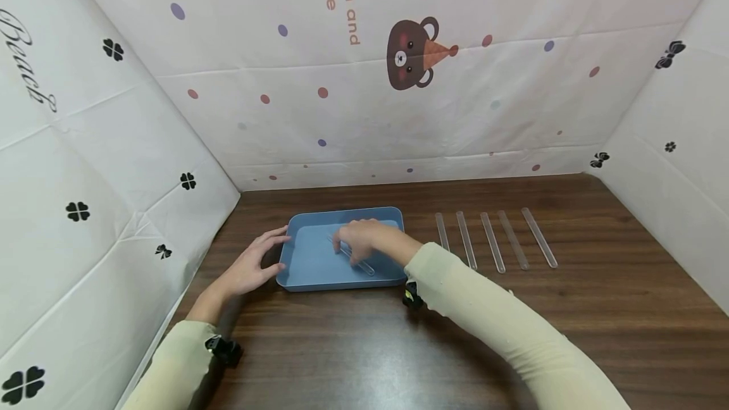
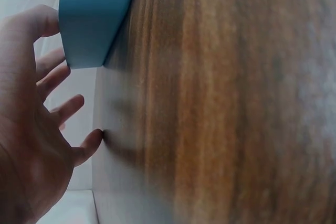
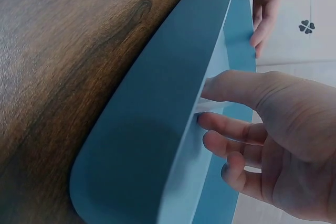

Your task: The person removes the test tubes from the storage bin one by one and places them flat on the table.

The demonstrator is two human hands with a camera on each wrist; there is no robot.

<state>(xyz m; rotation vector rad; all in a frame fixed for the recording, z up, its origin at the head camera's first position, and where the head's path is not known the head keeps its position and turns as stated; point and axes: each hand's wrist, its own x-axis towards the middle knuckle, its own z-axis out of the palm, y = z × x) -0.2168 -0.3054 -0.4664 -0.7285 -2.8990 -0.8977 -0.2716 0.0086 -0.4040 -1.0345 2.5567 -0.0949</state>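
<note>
A shallow blue tray (image 1: 319,280) lies on the table, with one clear test tube (image 1: 364,267) slanting across its floor. Over the tray, my right hand (image 1: 360,239) pinches this tube between thumb and index finger; its other fingers bend loosely, as the right wrist view shows. At the tray's left end is my left hand (image 1: 254,266), fingers spread and relaxed. Its thumb (image 2: 46,20) and fingertips rest at the tray's rim, while the little finger reaches down near the tabletop.
To the right of the tray, several more clear test tubes (image 1: 492,242) lie side by side in a slanted row on the dark wooden table (image 1: 342,347). White printed cloth (image 1: 353,119) stands up behind the table and along both sides.
</note>
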